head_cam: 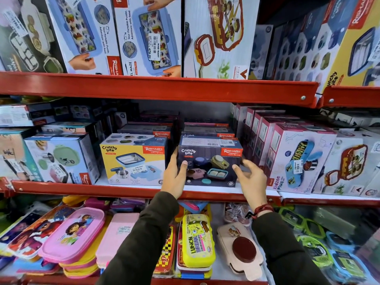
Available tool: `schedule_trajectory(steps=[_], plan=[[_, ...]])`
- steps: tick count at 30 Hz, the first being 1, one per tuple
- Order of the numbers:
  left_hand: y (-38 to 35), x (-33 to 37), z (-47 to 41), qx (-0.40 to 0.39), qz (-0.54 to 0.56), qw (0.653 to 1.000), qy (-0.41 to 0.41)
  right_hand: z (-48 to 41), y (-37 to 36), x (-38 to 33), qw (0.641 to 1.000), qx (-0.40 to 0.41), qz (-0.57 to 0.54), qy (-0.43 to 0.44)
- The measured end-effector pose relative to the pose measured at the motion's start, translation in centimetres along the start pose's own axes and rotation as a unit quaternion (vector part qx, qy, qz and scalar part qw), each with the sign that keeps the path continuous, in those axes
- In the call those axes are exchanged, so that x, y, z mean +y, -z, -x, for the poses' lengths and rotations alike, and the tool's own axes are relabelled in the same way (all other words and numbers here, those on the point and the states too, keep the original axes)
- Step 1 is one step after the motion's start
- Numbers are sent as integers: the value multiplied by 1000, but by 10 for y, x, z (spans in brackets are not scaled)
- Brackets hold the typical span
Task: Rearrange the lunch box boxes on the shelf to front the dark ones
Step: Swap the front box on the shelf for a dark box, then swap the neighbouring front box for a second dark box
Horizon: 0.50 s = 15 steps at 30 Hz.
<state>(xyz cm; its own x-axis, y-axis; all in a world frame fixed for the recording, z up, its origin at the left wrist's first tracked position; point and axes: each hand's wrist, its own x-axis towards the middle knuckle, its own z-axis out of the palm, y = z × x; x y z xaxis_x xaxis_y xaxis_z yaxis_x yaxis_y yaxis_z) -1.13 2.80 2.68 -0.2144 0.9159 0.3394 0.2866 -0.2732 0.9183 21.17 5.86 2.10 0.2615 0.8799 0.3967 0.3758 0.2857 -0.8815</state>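
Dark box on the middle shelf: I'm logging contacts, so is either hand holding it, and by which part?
The left hand grips the dark box at its left front edge. The right hand is open beside its right edge; contact cannot be told.

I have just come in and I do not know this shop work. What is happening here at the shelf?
A person is arranging boxed lunch boxes on the middle red shelf. The left hand grips the left side of a dark Crunchy Bite box at the front edge. The right hand is open beside its right side, apparently not gripping. A yellow Crunchy Bite box stands just left of it.
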Motion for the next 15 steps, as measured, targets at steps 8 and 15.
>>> schedule_trajectory(steps=[8,15], plan=[[15,-14,36,73,48,996,-14,38,-12,9,994,67,-86,11],[55,-12,42,136,38,987,-76,76,-59,-29,991,45,-113,60]])
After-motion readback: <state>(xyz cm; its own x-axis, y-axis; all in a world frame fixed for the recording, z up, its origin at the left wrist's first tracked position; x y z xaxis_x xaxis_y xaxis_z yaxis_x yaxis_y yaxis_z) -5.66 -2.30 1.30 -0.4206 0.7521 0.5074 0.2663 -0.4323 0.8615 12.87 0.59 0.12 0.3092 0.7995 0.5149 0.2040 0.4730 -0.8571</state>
